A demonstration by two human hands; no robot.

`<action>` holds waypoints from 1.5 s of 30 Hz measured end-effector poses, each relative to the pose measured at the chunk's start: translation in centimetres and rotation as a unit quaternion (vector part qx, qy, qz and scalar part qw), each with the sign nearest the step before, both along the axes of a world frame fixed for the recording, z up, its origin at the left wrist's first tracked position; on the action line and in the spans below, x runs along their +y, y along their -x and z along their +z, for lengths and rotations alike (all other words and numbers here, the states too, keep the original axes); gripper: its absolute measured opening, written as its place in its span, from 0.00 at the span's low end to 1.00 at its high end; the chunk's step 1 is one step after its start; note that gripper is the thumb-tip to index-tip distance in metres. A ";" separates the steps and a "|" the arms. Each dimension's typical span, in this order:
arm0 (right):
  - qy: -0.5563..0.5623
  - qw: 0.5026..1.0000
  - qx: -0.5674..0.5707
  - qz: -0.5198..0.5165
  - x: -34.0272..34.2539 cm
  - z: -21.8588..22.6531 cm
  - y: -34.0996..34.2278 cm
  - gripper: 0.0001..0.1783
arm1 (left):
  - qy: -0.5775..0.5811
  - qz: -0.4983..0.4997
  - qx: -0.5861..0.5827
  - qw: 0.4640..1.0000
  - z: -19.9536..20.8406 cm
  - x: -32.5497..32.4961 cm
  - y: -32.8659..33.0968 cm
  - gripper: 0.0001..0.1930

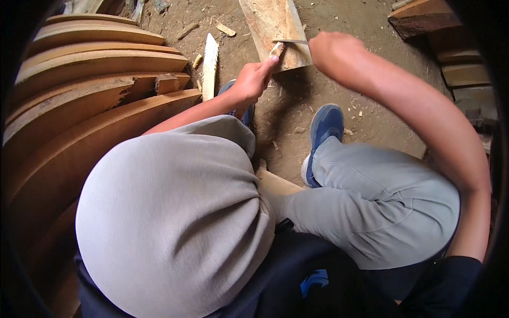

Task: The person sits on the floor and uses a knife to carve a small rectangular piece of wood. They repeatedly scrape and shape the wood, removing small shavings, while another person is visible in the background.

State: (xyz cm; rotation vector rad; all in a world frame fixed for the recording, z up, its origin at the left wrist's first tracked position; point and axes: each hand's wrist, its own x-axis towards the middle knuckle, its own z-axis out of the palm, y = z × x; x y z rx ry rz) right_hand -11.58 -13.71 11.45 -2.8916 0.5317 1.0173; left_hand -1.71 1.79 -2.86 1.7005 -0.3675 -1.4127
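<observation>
My left hand (253,80) is closed round a short piece of wood (277,50), whose pale end sticks out past the thumb. That end lies over a flat wooden board (275,26) on the ground ahead of me. My right hand (334,52) grips a knife (290,41); its handle is hidden inside the fist. The thin blade points left across the board, just above the tip of the wood piece. Whether blade and wood touch, I cannot tell.
Stacked wooden planks (101,63) rise along my left side. More timber blocks (429,21) stand at the far right. A pale pointed slat (210,66) and several wood chips (226,29) lie on the dirt floor (366,90). My blue shoe (326,127) rests near the board.
</observation>
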 end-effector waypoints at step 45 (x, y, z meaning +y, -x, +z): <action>-0.003 0.999 -0.031 -0.038 -1.2 0.5 0.4 0.11 | 0.030 0.004 -0.019 0.999 -1.4 -0.1 -0.1 0.29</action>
